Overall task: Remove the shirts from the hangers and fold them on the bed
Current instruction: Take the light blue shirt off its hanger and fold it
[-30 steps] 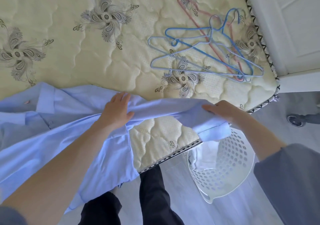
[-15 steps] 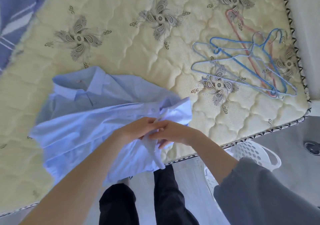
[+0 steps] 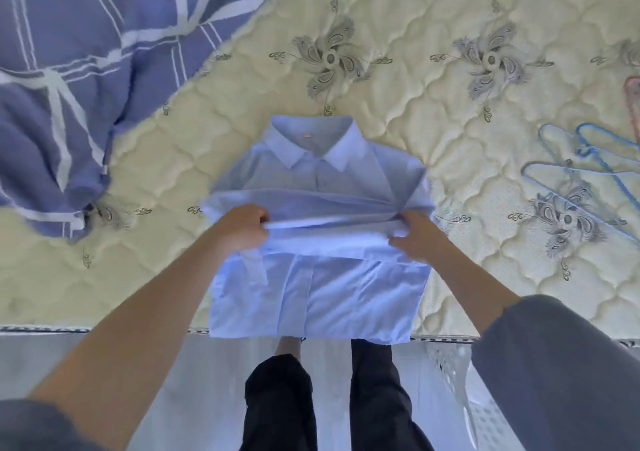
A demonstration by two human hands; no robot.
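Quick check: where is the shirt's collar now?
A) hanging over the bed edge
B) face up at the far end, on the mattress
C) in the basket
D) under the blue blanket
B: the collar lies face up at the far end of the shirt, beyond the left hand and right hand.

Bright even daylight, soft overall blur, wide-angle edge distortion.
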